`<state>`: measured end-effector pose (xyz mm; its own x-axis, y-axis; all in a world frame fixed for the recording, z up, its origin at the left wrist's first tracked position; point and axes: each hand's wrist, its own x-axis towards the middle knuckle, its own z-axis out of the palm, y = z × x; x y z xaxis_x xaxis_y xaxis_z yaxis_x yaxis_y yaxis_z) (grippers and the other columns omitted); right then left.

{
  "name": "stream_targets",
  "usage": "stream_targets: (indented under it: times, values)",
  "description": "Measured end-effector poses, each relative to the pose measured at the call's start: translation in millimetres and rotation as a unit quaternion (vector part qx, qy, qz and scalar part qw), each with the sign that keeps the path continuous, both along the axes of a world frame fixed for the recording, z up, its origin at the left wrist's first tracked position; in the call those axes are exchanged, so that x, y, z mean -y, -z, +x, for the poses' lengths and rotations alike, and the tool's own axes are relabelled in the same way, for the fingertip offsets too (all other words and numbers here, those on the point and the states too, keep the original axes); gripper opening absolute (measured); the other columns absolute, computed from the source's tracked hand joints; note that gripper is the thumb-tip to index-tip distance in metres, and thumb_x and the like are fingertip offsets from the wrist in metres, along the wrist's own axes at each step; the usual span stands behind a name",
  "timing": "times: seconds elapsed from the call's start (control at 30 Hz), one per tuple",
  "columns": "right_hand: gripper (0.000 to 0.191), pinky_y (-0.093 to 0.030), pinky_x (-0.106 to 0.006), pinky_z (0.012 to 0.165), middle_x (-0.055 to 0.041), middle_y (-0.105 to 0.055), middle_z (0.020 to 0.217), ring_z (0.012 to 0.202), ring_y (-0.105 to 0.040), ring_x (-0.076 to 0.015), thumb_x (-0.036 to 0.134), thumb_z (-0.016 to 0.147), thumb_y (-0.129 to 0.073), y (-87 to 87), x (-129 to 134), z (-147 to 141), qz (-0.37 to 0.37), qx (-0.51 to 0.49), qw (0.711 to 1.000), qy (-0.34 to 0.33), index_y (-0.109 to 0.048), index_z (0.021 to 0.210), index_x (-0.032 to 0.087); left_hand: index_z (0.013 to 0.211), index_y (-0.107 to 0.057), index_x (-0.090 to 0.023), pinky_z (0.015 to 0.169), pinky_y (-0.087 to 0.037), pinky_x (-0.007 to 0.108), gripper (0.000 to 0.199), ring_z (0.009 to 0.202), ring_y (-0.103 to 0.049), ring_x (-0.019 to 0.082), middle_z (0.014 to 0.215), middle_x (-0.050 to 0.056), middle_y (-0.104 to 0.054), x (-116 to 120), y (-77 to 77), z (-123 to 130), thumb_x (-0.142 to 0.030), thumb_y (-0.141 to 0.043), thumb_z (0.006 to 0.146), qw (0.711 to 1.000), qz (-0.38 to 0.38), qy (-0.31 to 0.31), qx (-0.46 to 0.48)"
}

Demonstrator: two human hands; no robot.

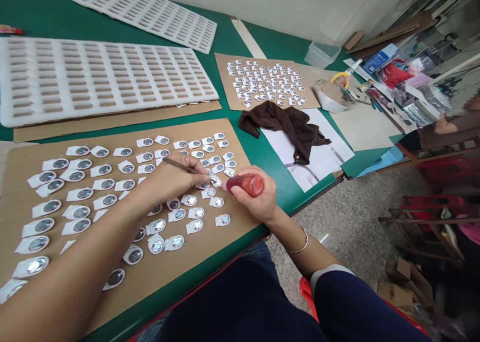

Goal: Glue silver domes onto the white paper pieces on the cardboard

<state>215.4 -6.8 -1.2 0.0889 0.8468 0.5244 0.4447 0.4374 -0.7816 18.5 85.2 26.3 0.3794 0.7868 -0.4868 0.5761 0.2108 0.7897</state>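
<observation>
A pair of thin metal tweezers (178, 165) is pinched in my left hand (174, 179), its tips down by a small white piece with a round silvery disc (216, 182). My right hand (264, 199) wraps around a red squeeze bottle (245, 183), tilted so that its nozzle points left at the same piece. Whether the nozzle touches the piece I cannot tell. Many similar white-tabbed discs lie in rows on a cardboard sheet (210, 254) beneath both hands. My left forearm hides some of them.
White foam trays with slots (112, 79) lie beyond the cardboard. A second cardboard sheet (225, 74) bears more small discs. A dark brown cloth (288, 127) rests on white paper (303, 179). A clear plastic box (322, 53) stands behind; another person's hand (444, 126) shows far right.
</observation>
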Motion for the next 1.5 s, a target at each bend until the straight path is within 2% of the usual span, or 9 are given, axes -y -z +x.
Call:
stream_targets:
  times: [0.3, 0.8, 1.03, 1.23, 1.5]
  values:
    - [0.020, -0.056, -0.037, 0.078, -0.0036, -0.069, 0.085, 0.081, -0.066, -0.0180, 0.030, 0.075, -0.073, -1.2, 0.5, 0.6, 0.002, 0.002, 1.000, 0.007, -0.062, 0.090, 0.022, 0.070, -0.070, -0.018, 0.042, -0.035, 0.021, 0.024, 0.048, -0.051, 0.013, 0.056, 0.004, -0.063, 0.6, -0.3, -0.3, -0.038, -0.073, 0.059, 1.000, -0.004, 0.003, 0.011]
    - [0.021, -0.056, -0.037, 0.076, -0.0046, -0.069, 0.085, 0.081, -0.066, -0.0183, 0.028, 0.075, -0.073, 0.2, 1.1, 0.7, 0.018, 0.011, 1.000, 0.017, -0.062, 0.091, 0.021, 0.072, -0.069, -0.017, 0.041, -0.035, 0.022, 0.026, 0.047, -0.050, 0.013, 0.056, 0.005, -0.062, 0.2, -0.1, 0.0, -0.039, -0.073, 0.059, 1.000, -0.009, 0.004, 0.008]
    - [0.024, -0.056, -0.037, 0.073, -0.0042, -0.068, 0.084, 0.078, -0.065, -0.0183, 0.029, 0.074, -0.073, -0.4, 1.9, -1.0, 0.043, 0.027, 0.999, 0.008, -0.060, 0.092, 0.022, 0.071, -0.069, -0.018, 0.042, -0.034, 0.023, 0.026, 0.047, -0.048, 0.013, 0.057, 0.006, -0.062, 1.0, 0.0, -0.5, -0.040, -0.073, 0.059, 1.000, 0.004, 0.007, 0.006]
    - [0.024, -0.056, -0.038, 0.073, -0.0034, -0.068, 0.083, 0.078, -0.066, -0.0188, 0.034, 0.075, -0.072, 2.1, 1.7, -1.4, 0.032, 0.038, 0.999, 0.013, -0.058, 0.091, 0.023, 0.069, -0.068, -0.018, 0.041, -0.033, 0.024, 0.025, 0.046, -0.047, 0.013, 0.053, 0.005, -0.060, 1.8, -1.3, -0.4, -0.039, -0.073, 0.058, 1.000, 0.003, 0.003, 0.007]
    - [0.026, -0.056, -0.036, 0.076, -0.0030, -0.069, 0.086, 0.081, -0.066, -0.0180, 0.027, 0.071, -0.075, 3.2, -0.4, -2.7, 0.035, 0.025, 0.999, -0.002, -0.060, 0.092, 0.023, 0.069, -0.068, -0.018, 0.041, -0.034, 0.023, 0.021, 0.046, -0.048, 0.013, 0.054, 0.004, -0.060, 2.4, -1.2, 0.4, -0.036, -0.073, 0.059, 1.000, -0.005, -0.005, 0.019]
